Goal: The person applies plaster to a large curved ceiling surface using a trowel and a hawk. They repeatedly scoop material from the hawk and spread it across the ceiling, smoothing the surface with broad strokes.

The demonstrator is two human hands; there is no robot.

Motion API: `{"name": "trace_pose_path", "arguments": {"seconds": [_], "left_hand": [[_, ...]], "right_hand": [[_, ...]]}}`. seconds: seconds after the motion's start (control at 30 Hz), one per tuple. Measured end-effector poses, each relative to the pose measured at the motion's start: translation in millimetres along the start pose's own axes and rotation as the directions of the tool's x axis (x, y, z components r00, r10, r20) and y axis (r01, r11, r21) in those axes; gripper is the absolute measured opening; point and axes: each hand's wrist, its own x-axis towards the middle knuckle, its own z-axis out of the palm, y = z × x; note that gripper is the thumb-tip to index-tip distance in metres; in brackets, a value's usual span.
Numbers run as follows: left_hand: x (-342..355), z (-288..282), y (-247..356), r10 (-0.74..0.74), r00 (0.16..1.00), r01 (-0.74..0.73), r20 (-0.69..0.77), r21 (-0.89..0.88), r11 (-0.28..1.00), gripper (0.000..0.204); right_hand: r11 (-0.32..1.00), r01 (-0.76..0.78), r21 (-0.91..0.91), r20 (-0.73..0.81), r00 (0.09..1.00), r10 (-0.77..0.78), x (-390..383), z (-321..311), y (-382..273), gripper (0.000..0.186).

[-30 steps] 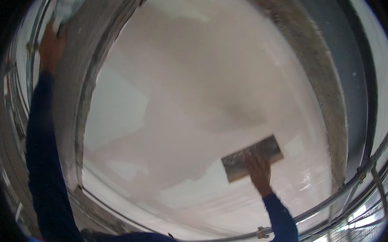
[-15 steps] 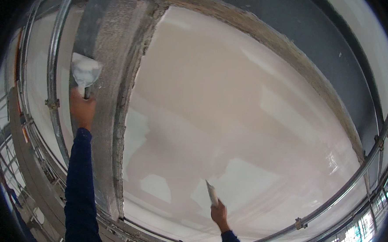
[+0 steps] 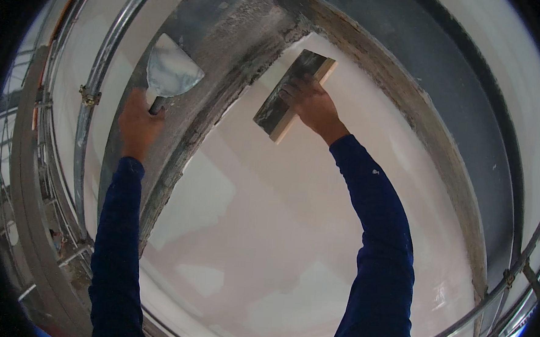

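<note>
The wide blade point(image 3: 273, 111), a dark rectangular plate with a wood-coloured strip point(image 3: 285, 128) along its right-hand long edge, was located over the upper left part of the pale panel point(image 3: 279, 224), near its top corner. The blade was set at a slant, its upper end tilted to the right. The right hand point(image 3: 316, 107) grasped it across the strip, with the fingers laid over the dark face; contact between blade and panel could not be determined.

The left hand point(image 3: 140, 125) was clenched around the dark handle point(image 3: 157, 105) of a broad scraper point(image 3: 174, 69). The scraper pointed upward, its flared face coated with whitish material, in front of the rough grey border point(image 3: 217, 74) left of the panel. Both forearms were covered by dark blue sleeves point(image 3: 383, 247).

The panel surface was pinkish beige, with whiter patches point(image 3: 194, 195) toward the left and lower areas. A rough brown band point(image 3: 407, 105) bounded it at the upper right, and a dark grey surface point(image 3: 465, 108) lay beyond that band. Metal pipes point(image 3: 115, 37) with clamp couplers point(image 3: 89, 95) ran along the far left and the lower right
</note>
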Motion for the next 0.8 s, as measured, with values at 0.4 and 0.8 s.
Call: {"name": "trace_pose_path", "arguments": {"seconds": [0.4, 0.8], "left_hand": [[0.9, 8.2, -3.9, -0.014, 1.0, 0.013, 0.003, 0.189, 0.982, 0.072], [14.5, 18.8, -28.0, 0.039, 0.999, -0.047, 0.037, 0.244, 0.969, 0.067]], "right_hand": [[0.991, -0.079, 0.107, 0.197, 0.979, 0.057, -76.1, 4.3, 44.5, 0.043], [0.98, -0.197, 0.002, 0.407, 0.896, 0.179, -308.2, -72.8, 30.2, 0.05]]}}
